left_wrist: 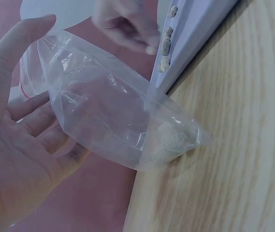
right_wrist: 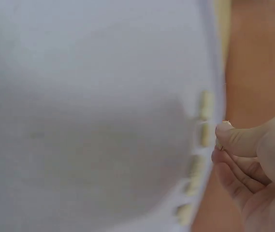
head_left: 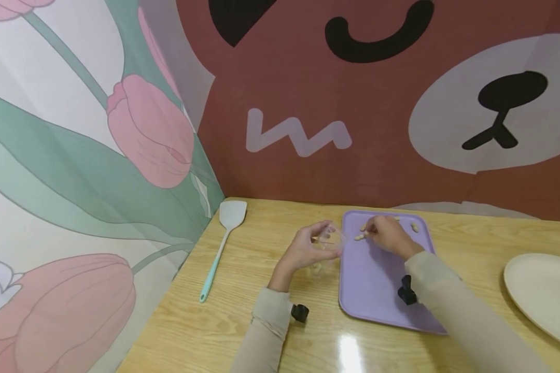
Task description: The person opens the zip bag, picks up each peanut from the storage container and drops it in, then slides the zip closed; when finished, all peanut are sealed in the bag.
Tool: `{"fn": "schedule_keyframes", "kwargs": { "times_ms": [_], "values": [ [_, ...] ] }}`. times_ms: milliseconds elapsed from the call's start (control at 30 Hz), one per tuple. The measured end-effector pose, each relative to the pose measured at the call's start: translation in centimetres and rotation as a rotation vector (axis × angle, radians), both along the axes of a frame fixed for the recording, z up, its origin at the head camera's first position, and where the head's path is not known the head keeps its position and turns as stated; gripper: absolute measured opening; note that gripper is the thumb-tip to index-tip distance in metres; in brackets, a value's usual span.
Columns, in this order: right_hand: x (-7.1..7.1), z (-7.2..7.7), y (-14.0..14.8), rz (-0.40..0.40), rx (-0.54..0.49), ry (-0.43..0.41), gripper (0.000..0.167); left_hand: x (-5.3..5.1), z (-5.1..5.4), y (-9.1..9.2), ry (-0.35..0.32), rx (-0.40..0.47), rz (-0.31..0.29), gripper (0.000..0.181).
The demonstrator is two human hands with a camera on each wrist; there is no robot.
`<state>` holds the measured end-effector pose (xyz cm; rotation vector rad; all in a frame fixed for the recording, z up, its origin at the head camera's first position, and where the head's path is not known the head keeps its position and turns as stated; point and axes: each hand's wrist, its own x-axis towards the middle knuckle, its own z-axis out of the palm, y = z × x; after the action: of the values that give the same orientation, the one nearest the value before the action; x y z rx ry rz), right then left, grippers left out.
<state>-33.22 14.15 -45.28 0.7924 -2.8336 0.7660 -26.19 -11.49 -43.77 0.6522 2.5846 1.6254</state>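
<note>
My left hand [head_left: 306, 249] holds the mouth of a clear plastic bag [left_wrist: 103, 104] spread between thumb and fingers. Pale peanuts [left_wrist: 171, 137] lie in the bag's bottom corner, which hangs at the wooden table. Over the far part of a purple tray [head_left: 368, 285], my right hand [head_left: 389, 235] pinches a peanut [right_wrist: 219, 144] between thumb and fingertips. Several more peanuts [right_wrist: 205, 134] lie in a loose row along the tray's far edge, blurred in the right wrist view. The bag is left of the tray, partly hidden by my left hand in the head view.
A spatula [head_left: 233, 213] with a turquoise handle lies on the table [head_left: 177, 331] at the left. At the right edge sits a cream plate [head_left: 550, 295]. A cloth with a bear face [head_left: 378, 171] hangs behind the table, and a tulip-patterned one [head_left: 149, 134] hangs to the left.
</note>
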Motion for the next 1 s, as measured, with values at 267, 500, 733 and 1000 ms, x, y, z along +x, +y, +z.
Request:
{"fn": "schedule_keyframes", "kwargs": {
  "times_ms": [267, 500, 733, 1000],
  "values": [
    [2.3, 5.8, -3.0, 0.065, -0.031, 0.12, 0.009, -0.1, 0.0, -0.1, 0.002, -0.001, -0.007, 0.08],
    [4.8, 8.7, -5.5, 0.131, -0.041, 0.127, 0.011, 0.1, -0.1, -0.1, -0.009, 0.003, -0.01, 0.082],
    [5.9, 9.0, -6.9, 0.224, -0.056, 0.124, 0.013, -0.1, -0.2, -0.2, 0.003, 0.019, -0.025, 0.082],
    [6.0, 8.8, -7.3, 0.237, -0.05, 0.131, 0.012, -0.1, -0.2, -0.2, 0.039, -0.008, -0.018, 0.08]
  ]
}}
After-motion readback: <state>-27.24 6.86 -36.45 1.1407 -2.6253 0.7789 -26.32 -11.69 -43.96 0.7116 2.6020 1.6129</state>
